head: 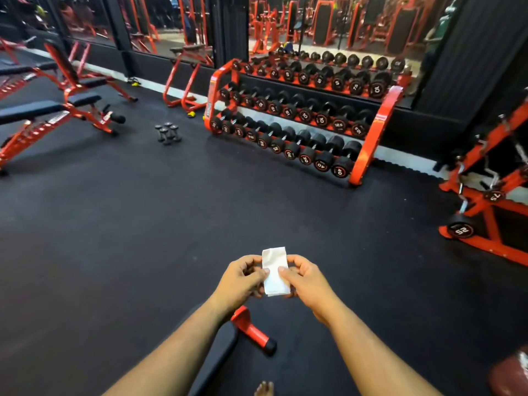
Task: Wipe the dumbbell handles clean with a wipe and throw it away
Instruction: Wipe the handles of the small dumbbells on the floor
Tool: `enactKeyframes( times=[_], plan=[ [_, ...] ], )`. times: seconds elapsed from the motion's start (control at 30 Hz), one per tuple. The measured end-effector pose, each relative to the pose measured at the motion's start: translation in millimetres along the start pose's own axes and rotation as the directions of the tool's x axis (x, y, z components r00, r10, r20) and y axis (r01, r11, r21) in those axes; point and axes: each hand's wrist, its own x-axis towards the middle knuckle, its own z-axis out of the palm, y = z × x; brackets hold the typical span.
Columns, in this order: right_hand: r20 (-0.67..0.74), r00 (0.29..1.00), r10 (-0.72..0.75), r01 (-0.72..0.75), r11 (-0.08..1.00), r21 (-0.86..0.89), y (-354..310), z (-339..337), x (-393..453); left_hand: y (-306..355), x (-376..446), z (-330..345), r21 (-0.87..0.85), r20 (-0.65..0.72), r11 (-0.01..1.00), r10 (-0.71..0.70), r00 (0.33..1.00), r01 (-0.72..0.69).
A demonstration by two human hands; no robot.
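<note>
so my left hand and right hand sit low in the middle of the frame, each pinching a side of the wipe between thumb and curled fingers, nothing else in either. it's a thin white folded rectangle, soft and a bit creased at the top. i judge it could tear if i pull the sides apart too hard, or slip from my fingers onto the dark, matte floor and pick up grit. the dumbbells i'd likely wipe stand well apart, left of centre: small, grey, round-ended, with narrow handles. the red steel rack at upper right holds rows of black dumbbells. no bin is visible.
</note>
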Motion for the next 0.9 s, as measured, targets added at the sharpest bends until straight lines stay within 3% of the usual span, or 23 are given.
enactKeyframes(
  times=[0.23, 0.57, 0.77, 0.9],
  plan=[
    [-0.098, 0.995, -0.002, 0.0, 1.0, -0.021, -55, -59, 130, 49, 158, 10, -0.025, 0.075, 0.999, 0.023, 0.997, -0.021],
    [-0.017, 0.999, -0.033, 0.035, 0.988, 0.147, -109, -128, 306, 108, 340, 14, -0.111, 0.039, 0.994, -0.017, 0.999, 0.021],
    [0.078, 0.978, -0.193, 0.195, 0.98, -0.024, -133, -172, 463, 123, 475, 14, -0.156, 0.053, 0.967, -0.197, 0.979, 0.203],
    [0.195, 0.944, -0.264, 0.301, 0.935, -0.19, -156, -184, 558, 135, 542, 2, -0.107, -0.1, 0.981, -0.172, 0.98, 0.162]
  ],
)
